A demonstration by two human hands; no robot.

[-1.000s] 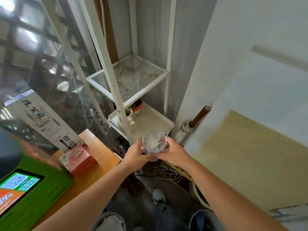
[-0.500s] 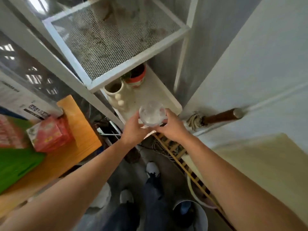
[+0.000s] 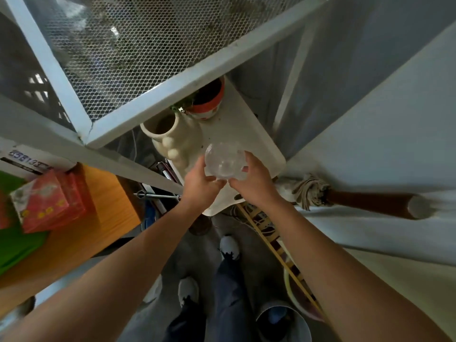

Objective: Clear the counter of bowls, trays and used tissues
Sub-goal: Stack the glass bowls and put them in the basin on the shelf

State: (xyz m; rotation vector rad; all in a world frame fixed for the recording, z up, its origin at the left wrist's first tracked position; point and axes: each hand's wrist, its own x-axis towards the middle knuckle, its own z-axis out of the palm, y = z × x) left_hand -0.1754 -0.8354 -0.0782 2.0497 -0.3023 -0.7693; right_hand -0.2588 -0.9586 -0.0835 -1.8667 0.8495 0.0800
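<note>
White rack: mesh shelf (image 3: pixel 138 45) up top, solid tray shelf (image 3: pixel 246 134) below with cream vase (image 3: pixel 172 137) beside red-white plant pot (image 3: pixel 209 99). Red tissue box (image 3: pixel 49 201) on wood counter (image 3: pixel 98 218) at left. Folded umbrella (image 3: pixel 357 198) against wall, bucket (image 3: pixel 283 322) on floor.

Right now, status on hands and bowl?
Left hand and right hand both on clear plastic bowl, above lower shelf. Cream vase close alongside.
</note>
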